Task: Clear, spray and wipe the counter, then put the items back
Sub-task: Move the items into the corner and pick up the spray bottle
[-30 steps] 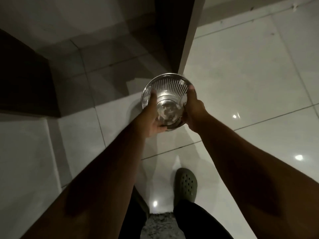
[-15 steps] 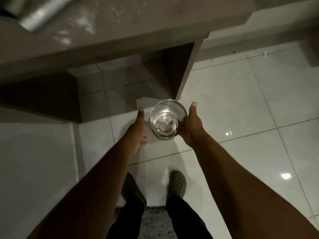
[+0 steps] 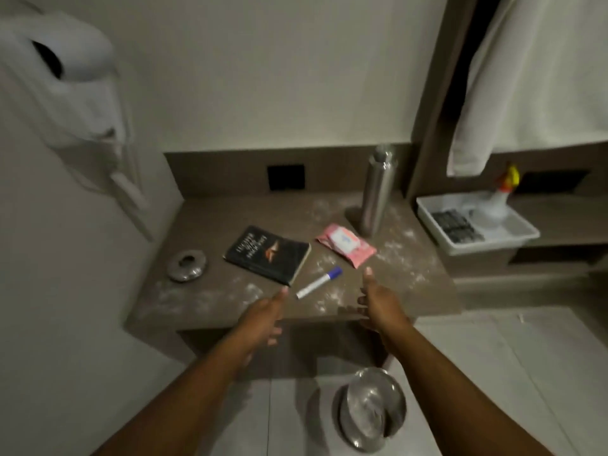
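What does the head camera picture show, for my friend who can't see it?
Two empty hands, left hand and right hand, reach toward a dusty counter holding a book, marker, wipes pack and steel bottle. A metal bin stands on the floor below.

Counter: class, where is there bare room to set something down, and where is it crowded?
Free: the back strip of the counter between the book and the wall, left of the steel bottle. Crowded: the middle, with book, marker and pink wipes pack.

Both empty hands, left hand (image 3: 263, 315) and right hand (image 3: 381, 304), reach over the dusty counter (image 3: 204, 225).
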